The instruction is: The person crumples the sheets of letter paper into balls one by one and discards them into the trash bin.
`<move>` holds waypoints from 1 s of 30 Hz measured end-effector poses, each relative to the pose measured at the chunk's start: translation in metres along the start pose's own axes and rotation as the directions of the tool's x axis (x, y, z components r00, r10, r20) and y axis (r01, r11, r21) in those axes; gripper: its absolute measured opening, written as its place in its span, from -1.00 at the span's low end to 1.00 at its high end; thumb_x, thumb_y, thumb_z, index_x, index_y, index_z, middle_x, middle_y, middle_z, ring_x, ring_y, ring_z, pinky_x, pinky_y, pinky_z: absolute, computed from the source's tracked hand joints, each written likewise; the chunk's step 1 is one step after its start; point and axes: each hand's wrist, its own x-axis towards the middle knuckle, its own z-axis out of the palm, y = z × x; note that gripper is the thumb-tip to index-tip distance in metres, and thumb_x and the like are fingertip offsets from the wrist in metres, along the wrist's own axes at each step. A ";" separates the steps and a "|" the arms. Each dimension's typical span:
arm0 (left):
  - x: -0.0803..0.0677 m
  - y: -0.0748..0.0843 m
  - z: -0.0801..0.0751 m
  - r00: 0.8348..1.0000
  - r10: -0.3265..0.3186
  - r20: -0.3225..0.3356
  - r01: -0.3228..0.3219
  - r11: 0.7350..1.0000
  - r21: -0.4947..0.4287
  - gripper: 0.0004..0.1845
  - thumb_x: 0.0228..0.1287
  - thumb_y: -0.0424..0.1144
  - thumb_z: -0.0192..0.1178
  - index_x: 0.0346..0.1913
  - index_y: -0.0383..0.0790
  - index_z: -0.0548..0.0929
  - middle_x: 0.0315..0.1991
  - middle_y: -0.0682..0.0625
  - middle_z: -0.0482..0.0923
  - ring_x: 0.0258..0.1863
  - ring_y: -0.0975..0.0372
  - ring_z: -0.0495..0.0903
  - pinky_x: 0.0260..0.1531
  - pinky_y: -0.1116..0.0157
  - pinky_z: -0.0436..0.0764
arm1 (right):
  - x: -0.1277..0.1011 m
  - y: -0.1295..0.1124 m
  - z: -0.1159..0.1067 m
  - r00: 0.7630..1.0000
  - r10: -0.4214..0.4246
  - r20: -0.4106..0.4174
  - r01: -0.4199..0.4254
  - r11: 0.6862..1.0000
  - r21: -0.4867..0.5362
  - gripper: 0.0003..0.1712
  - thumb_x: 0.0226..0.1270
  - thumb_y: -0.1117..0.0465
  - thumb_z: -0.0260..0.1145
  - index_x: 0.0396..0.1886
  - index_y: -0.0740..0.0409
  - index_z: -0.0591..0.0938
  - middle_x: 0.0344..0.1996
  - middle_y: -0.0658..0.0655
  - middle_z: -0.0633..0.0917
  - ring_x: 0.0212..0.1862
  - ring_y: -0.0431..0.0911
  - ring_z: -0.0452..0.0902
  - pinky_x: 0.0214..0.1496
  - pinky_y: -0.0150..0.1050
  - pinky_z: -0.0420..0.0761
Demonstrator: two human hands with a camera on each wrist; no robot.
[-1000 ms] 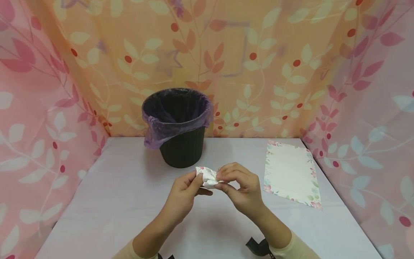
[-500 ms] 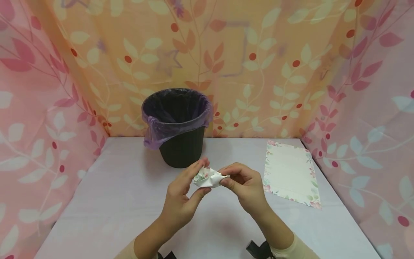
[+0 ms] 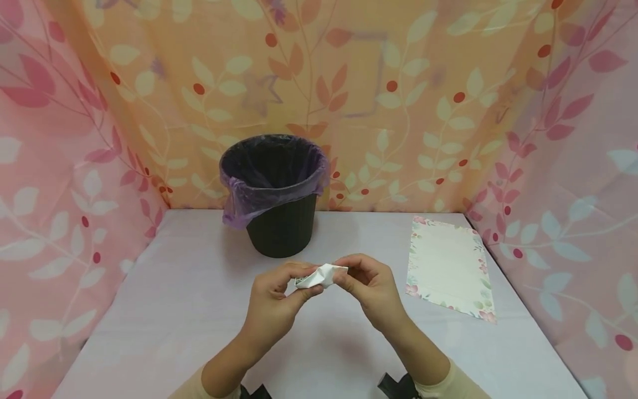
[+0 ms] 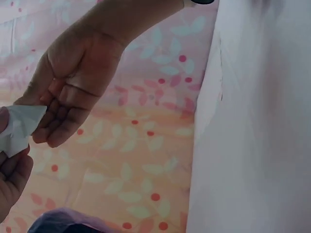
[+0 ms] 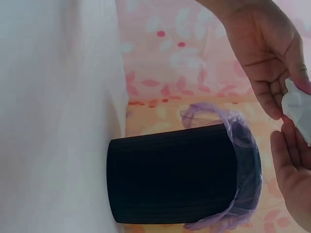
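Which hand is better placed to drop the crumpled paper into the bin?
Probably the left hand. Both hands pinch the crumpled paper, but the bin stands beyond it, slightly left, nearer that hand. The right hand would have to cross over.

Left hand [image 3: 273, 302] and right hand [image 3: 371, 288] are held close together at centre, fingers [image 3: 299, 270] curled inward, fingertips pinched; forearms angled inward.

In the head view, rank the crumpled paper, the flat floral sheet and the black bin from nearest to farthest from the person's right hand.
1. crumpled paper: pinched between right hand and left hand.
2. flat floral sheet: lying on the table to the hand's right.
3. black bin: behind and to the left, near the curtain.
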 end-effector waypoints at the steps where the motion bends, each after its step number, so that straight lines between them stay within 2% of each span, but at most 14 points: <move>1: 0.001 0.000 -0.002 1.000 -0.004 0.016 0.004 1.000 -0.005 -0.62 0.09 -0.54 0.47 0.02 -0.27 0.75 -0.05 -0.12 0.77 -0.03 0.14 0.72 -0.04 0.28 0.73 | 0.001 0.000 -0.002 1.000 0.020 0.019 -0.021 1.000 0.017 -0.65 0.38 0.37 0.39 0.09 0.45 0.62 -0.08 0.12 0.72 -0.13 -0.15 0.68 -0.01 -0.29 0.73; 5: 0.006 -0.003 -0.008 0.994 -0.046 0.101 0.049 0.998 -0.028 -0.48 0.23 -0.50 0.38 0.27 -0.25 0.63 0.18 -0.09 0.66 0.15 0.11 0.64 0.12 0.30 0.66 | 0.005 0.003 -0.011 0.996 0.066 0.059 -0.071 0.993 0.093 -0.62 0.43 0.35 0.35 0.19 0.35 0.63 0.01 0.09 0.72 -0.03 -0.15 0.69 0.08 -0.29 0.70; 7: 0.006 -0.004 -0.009 0.995 -0.081 0.061 0.082 0.996 -0.017 -0.43 0.26 -0.47 0.37 0.34 -0.19 0.56 0.23 -0.06 0.60 0.20 0.12 0.61 0.17 0.32 0.63 | 0.006 0.004 -0.014 0.997 0.064 0.047 -0.069 0.990 0.126 -0.70 0.44 0.34 0.34 0.13 0.24 0.69 0.00 0.07 0.73 -0.03 -0.16 0.68 0.07 -0.32 0.69; 9: 0.005 -0.006 -0.008 0.997 -0.062 -0.054 0.062 0.998 0.005 -0.44 0.20 -0.49 0.40 0.28 -0.22 0.55 0.18 -0.07 0.56 0.17 0.11 0.59 0.18 0.35 0.61 | 0.007 0.005 -0.015 0.998 0.062 0.028 -0.066 0.987 0.144 -0.73 0.44 0.34 0.34 0.08 0.13 0.73 -0.02 0.05 0.73 -0.03 -0.17 0.67 0.07 -0.33 0.68; 10: 0.005 -0.008 -0.008 0.991 -0.021 -0.129 0.027 0.999 0.043 -0.47 0.15 -0.49 0.45 0.20 -0.24 0.57 0.11 -0.09 0.56 0.10 0.11 0.59 0.15 0.38 0.61 | 0.007 0.005 -0.015 0.998 0.062 0.022 -0.065 0.986 0.153 -0.73 0.42 0.35 0.35 0.07 0.10 0.74 -0.03 0.05 0.73 -0.03 -0.16 0.66 0.08 -0.33 0.68; 11: 0.005 -0.009 -0.006 0.979 0.040 -0.199 -0.021 0.995 0.098 -0.51 0.08 -0.49 0.49 0.11 -0.27 0.61 0.02 -0.11 0.58 0.02 0.11 0.60 0.12 0.39 0.62 | 0.006 0.006 -0.014 0.998 0.063 0.020 -0.065 0.986 0.154 -0.72 0.41 0.37 0.36 0.05 0.07 0.74 -0.03 0.05 0.73 -0.03 -0.16 0.66 0.08 -0.32 0.68; 13: 0.004 -0.011 -0.003 0.941 0.184 -0.284 -0.117 0.965 0.236 -0.59 0.03 -0.49 0.53 -0.02 -0.31 0.68 -0.10 -0.13 0.61 -0.09 0.11 0.61 0.03 0.42 0.63 | 0.006 0.006 -0.011 0.998 0.066 0.020 -0.068 0.987 0.147 -0.70 0.37 0.39 0.39 0.02 0.03 0.75 -0.05 0.04 0.73 -0.05 -0.16 0.66 0.06 -0.31 0.69; 14: 0.004 -0.011 -0.001 0.922 0.260 -0.288 -0.173 0.940 0.294 -0.64 0.06 -0.50 0.51 -0.04 -0.33 0.70 -0.13 -0.15 0.63 -0.11 0.11 0.61 0.01 0.43 0.64 | 0.005 0.007 -0.010 0.998 0.062 0.025 -0.065 0.988 0.140 -0.69 0.35 0.41 0.39 0.01 0.03 0.75 -0.06 0.04 0.73 -0.06 -0.15 0.66 0.05 -0.30 0.70; 16: 0.004 -0.013 0.004 0.889 0.385 -0.247 -0.274 0.880 0.387 -0.72 0.21 -0.46 0.42 -0.01 -0.40 0.73 -0.13 -0.19 0.70 -0.11 0.09 0.65 0.03 0.42 0.64 | 0.004 0.007 -0.006 0.998 0.053 0.038 -0.057 0.990 0.130 -0.67 0.31 0.44 0.41 -0.01 0.02 0.75 -0.08 0.03 0.73 -0.08 -0.15 0.66 0.02 -0.29 0.71; 19: 0.004 -0.012 0.010 0.875 0.467 -0.128 -0.369 0.814 0.449 -0.64 0.41 -0.33 0.30 0.15 -0.49 0.65 0.01 -0.24 0.71 -0.02 0.03 0.67 0.14 0.37 0.63 | 0.004 0.006 -0.003 0.999 0.028 0.033 -0.031 0.992 0.123 -0.68 0.29 0.45 0.43 -0.03 0.04 0.76 -0.11 0.03 0.74 -0.11 -0.15 0.67 -0.02 -0.29 0.72; 21: 0.004 -0.012 0.013 0.881 0.467 -0.073 -0.386 0.800 0.459 -0.52 0.39 -0.23 0.35 0.21 -0.52 0.59 0.08 -0.26 0.68 0.03 0.00 0.65 0.19 0.35 0.60 | 0.004 0.005 -0.002 1.000 0.019 0.021 -0.021 0.992 0.120 -0.70 0.27 0.44 0.44 -0.05 0.06 0.76 -0.13 0.04 0.74 -0.13 -0.14 0.67 -0.05 -0.30 0.72; 23: 0.004 -0.011 0.013 0.897 0.439 -0.045 -0.370 0.804 0.466 -0.42 0.26 -0.20 0.46 0.23 -0.49 0.58 0.09 -0.24 0.67 0.05 0.00 0.64 0.21 0.35 0.59 | 0.004 0.004 -0.002 0.999 0.026 0.018 -0.028 0.992 0.123 -0.73 0.27 0.42 0.45 -0.08 0.07 0.77 -0.17 0.03 0.75 -0.16 -0.15 0.67 -0.08 -0.30 0.73; 26: 0.003 -0.010 0.011 0.923 0.383 -0.039 -0.332 0.842 0.425 -0.39 0.03 -0.28 0.59 0.15 -0.43 0.63 0.00 -0.18 0.70 -0.02 0.06 0.66 0.12 0.41 0.62 | 0.003 0.004 -0.001 0.998 0.048 0.042 -0.053 0.991 0.127 -0.76 0.28 0.41 0.45 -0.13 0.04 0.78 -0.22 0.02 0.75 -0.22 -0.16 0.67 -0.11 -0.31 0.73; 30: 0.003 -0.009 0.008 0.934 0.356 -0.041 -0.321 0.882 0.344 -0.52 -0.07 -0.41 0.62 -0.03 -0.35 0.69 -0.16 -0.10 0.71 -0.15 0.14 0.66 -0.06 0.43 0.64 | 0.001 0.004 0.004 0.994 0.098 0.055 -0.105 0.985 0.136 -0.85 0.30 0.36 0.46 -0.21 0.05 0.77 -0.28 -0.01 0.75 -0.24 -0.19 0.67 -0.10 -0.32 0.72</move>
